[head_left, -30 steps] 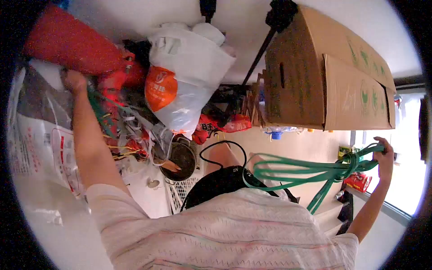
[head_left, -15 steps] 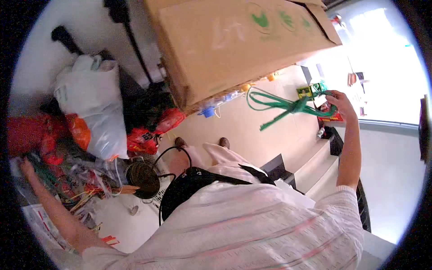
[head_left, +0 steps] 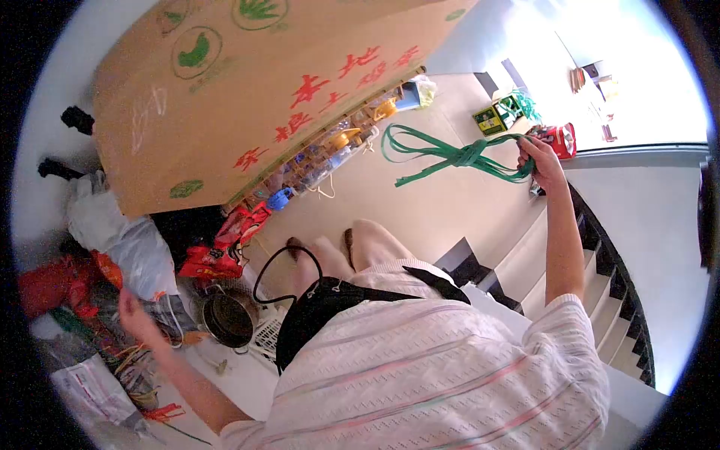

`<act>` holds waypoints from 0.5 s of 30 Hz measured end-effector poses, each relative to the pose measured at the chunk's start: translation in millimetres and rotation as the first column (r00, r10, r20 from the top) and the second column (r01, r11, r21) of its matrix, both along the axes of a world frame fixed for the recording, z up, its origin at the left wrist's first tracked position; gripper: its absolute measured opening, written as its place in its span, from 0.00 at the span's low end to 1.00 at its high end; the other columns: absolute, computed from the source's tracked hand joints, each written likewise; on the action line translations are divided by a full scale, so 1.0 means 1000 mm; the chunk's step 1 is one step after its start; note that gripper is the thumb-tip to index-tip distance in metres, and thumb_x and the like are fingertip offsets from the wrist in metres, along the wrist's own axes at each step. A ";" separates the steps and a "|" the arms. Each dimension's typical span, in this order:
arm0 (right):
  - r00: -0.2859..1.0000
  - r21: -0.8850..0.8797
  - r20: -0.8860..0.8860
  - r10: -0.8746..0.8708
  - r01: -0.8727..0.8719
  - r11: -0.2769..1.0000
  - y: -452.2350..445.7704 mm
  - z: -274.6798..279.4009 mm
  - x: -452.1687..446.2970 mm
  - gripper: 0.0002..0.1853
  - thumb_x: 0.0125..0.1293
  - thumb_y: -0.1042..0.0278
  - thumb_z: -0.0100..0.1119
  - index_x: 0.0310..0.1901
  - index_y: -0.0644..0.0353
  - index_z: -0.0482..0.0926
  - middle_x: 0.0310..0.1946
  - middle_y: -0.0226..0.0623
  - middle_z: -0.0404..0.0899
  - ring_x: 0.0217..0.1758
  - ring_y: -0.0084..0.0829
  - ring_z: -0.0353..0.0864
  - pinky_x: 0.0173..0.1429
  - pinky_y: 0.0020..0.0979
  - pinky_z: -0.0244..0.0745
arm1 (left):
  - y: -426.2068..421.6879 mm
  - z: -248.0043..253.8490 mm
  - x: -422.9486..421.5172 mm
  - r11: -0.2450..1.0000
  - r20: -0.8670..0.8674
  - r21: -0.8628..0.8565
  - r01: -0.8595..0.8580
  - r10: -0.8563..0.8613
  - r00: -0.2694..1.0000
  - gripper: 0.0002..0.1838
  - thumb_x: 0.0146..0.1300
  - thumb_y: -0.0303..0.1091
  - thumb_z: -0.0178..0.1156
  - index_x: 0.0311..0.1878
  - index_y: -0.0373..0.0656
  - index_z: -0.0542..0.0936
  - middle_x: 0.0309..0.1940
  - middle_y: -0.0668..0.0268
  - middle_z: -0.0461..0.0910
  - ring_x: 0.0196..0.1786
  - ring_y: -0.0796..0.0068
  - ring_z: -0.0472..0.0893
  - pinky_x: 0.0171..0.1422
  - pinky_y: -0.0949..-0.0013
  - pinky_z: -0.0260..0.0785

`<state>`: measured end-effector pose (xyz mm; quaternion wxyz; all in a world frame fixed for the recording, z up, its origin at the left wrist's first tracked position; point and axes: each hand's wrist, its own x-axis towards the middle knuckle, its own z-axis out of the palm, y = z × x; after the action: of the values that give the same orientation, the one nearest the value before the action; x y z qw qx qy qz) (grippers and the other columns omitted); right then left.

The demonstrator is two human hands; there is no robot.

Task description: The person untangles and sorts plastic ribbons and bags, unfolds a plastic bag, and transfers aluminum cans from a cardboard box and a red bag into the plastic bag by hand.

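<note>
My right hand (head_left: 544,162) is closed on one end of a knotted bundle of flat green strapping (head_left: 466,154). Its loops stick out to the left above the pale floor. Over on the left, my left hand (head_left: 135,316) hangs above a heap of odds and ends, near a white plastic bag (head_left: 139,238) with an orange patch (head_left: 107,268). The fingers of that hand are blurred, and whether they touch or hold anything does not show.
A large cardboard box (head_left: 247,90) with green and red print rests on a rack of bottles (head_left: 330,150). A metal pot (head_left: 229,319) stands by my legs. Stairs (head_left: 600,300) descend at the right. A green-yellow carton (head_left: 491,120) and a red bag (head_left: 559,139) lie beyond.
My left hand has moved right and inward from the far-left heap. The right hand still holds the green strapping. The view has shifted, showing more of the box and stairs.
</note>
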<state>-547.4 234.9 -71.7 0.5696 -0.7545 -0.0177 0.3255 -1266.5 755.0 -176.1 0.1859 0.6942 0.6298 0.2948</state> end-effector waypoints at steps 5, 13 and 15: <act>0.994 0.257 -0.104 -0.018 0.044 0.965 -0.018 -0.008 -0.003 0.08 0.65 0.65 0.51 0.39 0.61 0.71 0.17 0.24 0.62 0.20 0.19 0.63 0.27 0.24 0.63 | -0.087 0.003 0.194 0.729 0.399 -0.485 0.483 -0.307 0.864 0.13 0.59 0.28 0.56 0.47 0.34 0.76 0.42 0.63 0.78 0.45 0.74 0.76 0.51 0.73 0.67; 0.977 0.527 -0.115 0.179 -0.092 0.845 -0.003 -0.008 -0.035 0.11 0.66 0.64 0.48 0.45 0.60 0.71 0.18 0.22 0.57 0.22 0.19 0.59 0.35 0.27 0.62 | -0.219 0.021 0.430 -0.212 0.804 -0.594 0.776 -0.136 0.579 0.21 0.60 0.34 0.56 0.55 0.35 0.70 0.40 0.62 0.77 0.34 0.77 0.78 0.33 0.77 0.71; 0.974 0.557 -0.092 0.206 -0.121 0.822 -0.005 -0.012 -0.038 0.17 0.65 0.62 0.50 0.52 0.61 0.69 0.18 0.22 0.57 0.23 0.19 0.59 0.37 0.28 0.62 | -0.239 0.030 0.446 -0.337 0.870 -0.490 0.804 -0.139 0.472 0.18 0.60 0.33 0.56 0.51 0.34 0.72 0.35 0.62 0.78 0.30 0.78 0.78 0.30 0.78 0.70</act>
<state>-585.8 229.7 -83.6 0.7310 -0.5295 -0.1325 0.4095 -820.2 515.7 -145.9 0.8569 0.4480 0.1701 -0.1899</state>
